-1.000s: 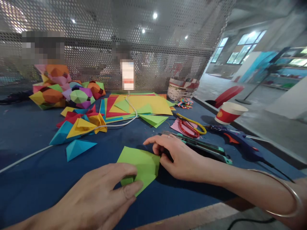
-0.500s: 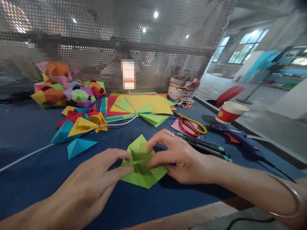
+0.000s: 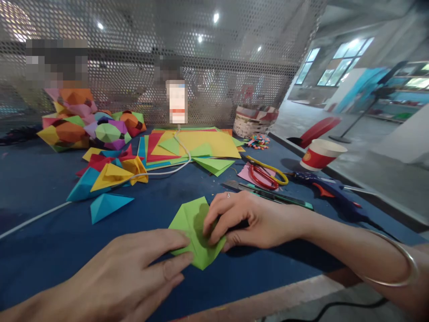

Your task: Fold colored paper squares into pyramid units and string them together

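Note:
A folded light green paper (image 3: 187, 219) with creases lies on the blue table in front of me. On its left part rest the fingertips of my left hand (image 3: 134, 264); these fingers are stretched out and slightly apart. My right hand (image 3: 244, 219) has its fingers curled over the paper's right side, the thumb at its right edge, closed on it. Its fingertips and a shadow cover part of that side. Just behind the right hand lies a utility knife (image 3: 284, 199) with its blade out.
Folded blue paper (image 3: 110, 206) and yellow paper (image 3: 112, 176) lie left, near paper balls (image 3: 112, 134). Coloured sheets (image 3: 214, 143) are stacked behind, crossed by a white cable (image 3: 167, 172). Scissors (image 3: 268, 172), a glue gun (image 3: 331, 192) and a paper cup (image 3: 321, 155) stand right.
The green paper's raised inner folds now look flatter. My left fingers have moved down and lie flatter on it; my right fingers have curled in, with the thumb at the right edge.

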{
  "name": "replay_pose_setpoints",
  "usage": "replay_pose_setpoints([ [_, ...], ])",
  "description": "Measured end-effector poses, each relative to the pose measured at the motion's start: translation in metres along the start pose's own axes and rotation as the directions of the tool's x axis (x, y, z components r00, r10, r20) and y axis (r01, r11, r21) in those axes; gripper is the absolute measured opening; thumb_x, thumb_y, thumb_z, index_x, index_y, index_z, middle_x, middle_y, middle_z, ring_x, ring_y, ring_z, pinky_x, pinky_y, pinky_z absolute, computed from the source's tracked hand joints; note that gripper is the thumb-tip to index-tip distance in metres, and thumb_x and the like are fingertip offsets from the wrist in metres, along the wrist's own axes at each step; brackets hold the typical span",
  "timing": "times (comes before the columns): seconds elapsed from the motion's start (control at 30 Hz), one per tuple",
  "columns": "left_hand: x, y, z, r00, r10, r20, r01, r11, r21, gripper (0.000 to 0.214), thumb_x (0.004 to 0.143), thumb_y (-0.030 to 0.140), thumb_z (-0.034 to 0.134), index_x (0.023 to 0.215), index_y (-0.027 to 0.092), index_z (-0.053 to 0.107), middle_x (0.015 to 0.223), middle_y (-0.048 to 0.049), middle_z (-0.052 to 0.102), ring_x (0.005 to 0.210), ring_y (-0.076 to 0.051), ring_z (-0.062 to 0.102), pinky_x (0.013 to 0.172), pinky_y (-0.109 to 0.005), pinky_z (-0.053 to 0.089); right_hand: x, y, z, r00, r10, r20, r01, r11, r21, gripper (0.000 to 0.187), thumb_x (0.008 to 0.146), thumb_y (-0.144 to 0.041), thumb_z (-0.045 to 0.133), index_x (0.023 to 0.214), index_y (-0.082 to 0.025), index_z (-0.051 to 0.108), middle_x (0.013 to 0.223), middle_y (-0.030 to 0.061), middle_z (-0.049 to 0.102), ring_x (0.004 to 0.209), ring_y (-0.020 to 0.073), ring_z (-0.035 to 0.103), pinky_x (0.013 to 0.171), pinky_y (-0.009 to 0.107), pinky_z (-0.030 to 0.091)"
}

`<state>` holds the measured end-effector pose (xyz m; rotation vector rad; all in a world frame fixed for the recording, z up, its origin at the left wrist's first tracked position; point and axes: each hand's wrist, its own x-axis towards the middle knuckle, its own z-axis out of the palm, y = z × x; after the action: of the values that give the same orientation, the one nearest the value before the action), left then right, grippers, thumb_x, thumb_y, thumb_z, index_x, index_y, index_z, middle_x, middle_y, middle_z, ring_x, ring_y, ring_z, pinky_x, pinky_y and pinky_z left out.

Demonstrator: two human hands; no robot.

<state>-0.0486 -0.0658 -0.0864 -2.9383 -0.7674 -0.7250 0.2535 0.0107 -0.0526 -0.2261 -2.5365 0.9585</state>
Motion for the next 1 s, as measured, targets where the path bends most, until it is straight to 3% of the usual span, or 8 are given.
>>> replay_pose_setpoints([
  [0.17,0.002,0.006,0.010,0.998,0.018,-0.057,-0.019,1.000,-0.013,0.028,0.109,0.023,0.053,0.120,0.030,0.077,0.115,0.0011,0.084,0.097,-0.015,0.082,0.085,-0.016,0.064,0.001,0.002,0.005,0.983,0.167,-0.070,-0.160,0.982,0.098,0.023,0.105,-0.035,0.076,0.093,-0.016,0.082,0.095,0.0058,0.083,0.095,0.0153,0.073,0.094,0.027,0.053],
  [0.33,0.020,0.008,0.001,0.993,0.100,-0.066,-0.098,0.994,0.045,0.030,0.112,0.024,0.046,0.116,0.027,0.076,0.107,0.0010,0.085,0.098,-0.014,0.082,0.088,-0.017,0.064,0.006,-0.005,0.021,0.941,0.284,-0.186,-0.279,0.959,0.052,0.030,0.105,-0.043,0.075,0.087,-0.018,0.076,0.089,0.0016,0.078,0.088,0.0152,0.066,0.085,0.027,0.050],
  [0.47,0.023,0.008,-0.008,0.985,0.167,-0.032,-0.164,0.983,0.079,0.025,0.112,0.024,0.050,0.118,0.025,0.074,0.109,-0.0009,0.085,0.101,-0.016,0.081,0.097,-0.024,0.064,0.013,-0.008,0.031,0.918,0.315,-0.240,-0.327,0.945,-0.009,0.023,0.102,-0.031,0.079,0.084,-0.019,0.073,0.086,-0.0010,0.075,0.084,0.0148,0.064,0.084,0.028,0.047],
  [0.6,0.023,0.011,-0.008,0.991,0.136,-0.017,-0.134,0.988,0.078,0.026,0.105,0.014,0.052,0.115,0.025,0.073,0.102,0.0014,0.084,0.091,-0.018,0.080,0.086,-0.028,0.064,0.019,-0.009,0.035,0.918,0.311,-0.247,-0.341,0.936,-0.090,0.019,0.097,-0.017,0.083,0.083,-0.018,0.071,0.083,-0.0027,0.072,0.081,0.0139,0.061,0.083,0.029,0.044],
  [0.8,0.025,0.010,-0.008,0.989,0.146,0.016,-0.147,0.986,0.083,0.027,0.105,0.013,0.049,0.117,0.025,0.071,0.102,0.0022,0.083,0.086,-0.019,0.079,0.075,-0.030,0.061,0.022,-0.012,0.039,0.898,0.347,-0.270,-0.403,0.895,-0.192,0.023,0.094,-0.020,0.088,0.082,-0.018,0.068,0.082,-0.0028,0.069,0.079,0.0143,0.057,0.082,0.030,0.040],
  [1.0,0.023,0.011,-0.004,0.986,0.142,-0.088,-0.137,0.989,0.054,0.026,0.110,0.012,0.045,0.109,0.023,0.068,0.095,0.0027,0.083,0.084,-0.015,0.079,0.075,-0.024,0.062,0.023,-0.013,0.041,0.886,0.393,-0.244,-0.442,0.876,-0.194,0.024,0.096,-0.023,0.087,0.083,-0.017,0.067,0.086,-0.0012,0.069,0.084,0.0162,0.058,0.085,0.032,0.038],
])
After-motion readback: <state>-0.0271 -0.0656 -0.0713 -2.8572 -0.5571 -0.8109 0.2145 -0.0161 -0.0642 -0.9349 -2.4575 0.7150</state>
